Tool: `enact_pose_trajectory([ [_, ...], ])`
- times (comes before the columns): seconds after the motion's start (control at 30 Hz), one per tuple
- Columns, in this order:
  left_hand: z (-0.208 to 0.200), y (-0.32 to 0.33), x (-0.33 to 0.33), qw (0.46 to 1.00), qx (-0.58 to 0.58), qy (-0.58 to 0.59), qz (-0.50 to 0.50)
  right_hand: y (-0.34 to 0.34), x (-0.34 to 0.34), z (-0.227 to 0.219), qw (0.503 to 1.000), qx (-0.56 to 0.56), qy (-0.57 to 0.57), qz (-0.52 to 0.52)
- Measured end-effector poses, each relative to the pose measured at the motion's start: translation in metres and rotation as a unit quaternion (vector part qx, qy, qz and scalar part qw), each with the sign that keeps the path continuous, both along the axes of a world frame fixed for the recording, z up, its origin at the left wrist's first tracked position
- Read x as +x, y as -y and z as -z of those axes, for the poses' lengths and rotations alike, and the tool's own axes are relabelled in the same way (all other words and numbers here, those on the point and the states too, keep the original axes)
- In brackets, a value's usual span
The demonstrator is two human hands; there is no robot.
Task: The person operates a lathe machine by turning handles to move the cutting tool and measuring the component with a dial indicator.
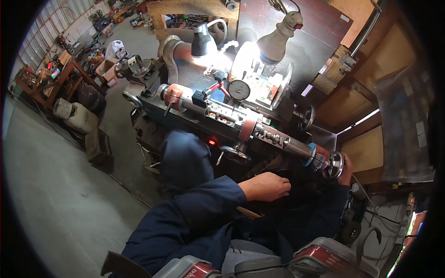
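Note:
My right hand (346, 169) is curled around the rim of a chrome handwheel (334, 165) at the right end of a long metalworking machine. My left hand (272, 186) is closed in a loose fist in front of the machine. Its palm side is hidden, so I cannot make out whether it holds anything. Along the machine lies a long metal shaft (273, 136) with several raised lobes, between a red-orange end block (175, 96) and a blue-and-red end block (319, 156). A round dial gauge (239, 90) stands over its middle.
Two lit work lamps, one black (204, 42) and one beige (278, 41), hang over the bed. A smaller handwheel (235, 154) juts from the machine's front. Wooden panels (394, 51) stand at right. A gas cylinder (76, 116) and wooden block (98, 146) are on the left floor.

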State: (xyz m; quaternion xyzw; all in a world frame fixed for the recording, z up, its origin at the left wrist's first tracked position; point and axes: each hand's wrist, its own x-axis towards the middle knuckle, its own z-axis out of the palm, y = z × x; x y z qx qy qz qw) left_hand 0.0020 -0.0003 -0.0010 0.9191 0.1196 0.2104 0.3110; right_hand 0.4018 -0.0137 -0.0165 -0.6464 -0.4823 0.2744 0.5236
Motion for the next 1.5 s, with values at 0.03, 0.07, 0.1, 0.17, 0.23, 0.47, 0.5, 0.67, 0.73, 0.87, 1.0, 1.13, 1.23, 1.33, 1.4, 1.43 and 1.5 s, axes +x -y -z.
enact_pose_trajectory([
  [0.03, 0.001, 0.000, 0.000, 1.000, 0.002, -0.009, 0.003, 0.001, 0.003, 0.010, 0.998, 0.002, -0.050, -0.027],
  [0.07, 0.001, 0.001, 0.000, 1.000, 0.002, -0.009, 0.004, 0.002, 0.002, 0.015, 0.999, -0.003, -0.037, -0.025],
  [0.1, 0.000, 0.001, 0.001, 1.000, 0.001, -0.014, 0.006, 0.004, 0.002, 0.020, 1.000, -0.008, -0.013, -0.019],
  [0.17, -0.001, 0.002, 0.000, 1.000, -0.001, -0.017, 0.008, 0.008, -0.001, 0.027, 0.999, -0.013, 0.050, -0.003],
  [0.23, -0.004, 0.002, -0.003, 1.000, -0.005, -0.022, 0.010, 0.015, -0.006, 0.030, 0.995, -0.014, 0.099, 0.007],
  [0.47, 0.001, 0.001, -0.002, 1.000, 0.001, -0.022, 0.002, 0.047, -0.010, 0.052, 0.983, -0.036, 0.176, 0.033],
  [0.5, 0.001, 0.001, -0.001, 1.000, 0.003, -0.012, 0.001, 0.052, -0.007, 0.056, 0.981, -0.048, 0.184, 0.037],
  [0.67, -0.004, 0.000, -0.002, 0.998, 0.014, 0.055, -0.021, 0.081, -0.005, 0.031, 0.961, -0.156, 0.219, 0.058],
  [0.73, -0.016, -0.003, -0.009, 0.991, 0.006, 0.115, -0.070, 0.081, -0.063, -0.049, 0.991, -0.111, 0.048, -0.062],
  [0.87, -0.035, -0.014, -0.018, 0.973, 0.015, 0.192, -0.128, 0.081, -0.036, -0.046, 0.995, -0.054, 0.081, -0.034],
  [1.0, -0.044, -0.023, -0.031, 0.943, -0.016, 0.260, -0.208, 0.060, -0.034, -0.051, 1.000, -0.027, 0.009, -0.002],
  [1.13, -0.050, -0.036, -0.047, 0.875, 0.037, 0.360, -0.321, 0.040, -0.049, -0.068, 0.994, 0.002, 0.106, 0.030],
  [1.23, -0.046, -0.056, -0.064, 0.800, 0.107, 0.375, -0.455, 0.027, -0.079, -0.090, 0.957, -0.049, 0.258, 0.126],
  [1.33, -0.050, -0.071, -0.085, 0.771, 0.046, 0.332, -0.542, 0.017, -0.106, -0.085, 0.921, 0.006, 0.371, 0.119],
  [1.4, -0.047, -0.079, -0.094, 0.774, 0.033, 0.309, -0.552, 0.016, -0.118, -0.088, 0.916, -0.001, 0.377, 0.137],
  [1.43, -0.044, -0.082, -0.096, 0.772, 0.023, 0.294, -0.563, 0.018, -0.120, -0.088, 0.908, -0.001, 0.390, 0.153],
  [1.5, -0.036, -0.084, -0.096, 0.778, 0.013, 0.291, -0.557, 0.019, -0.119, -0.079, 0.903, 0.003, 0.396, 0.168],
])
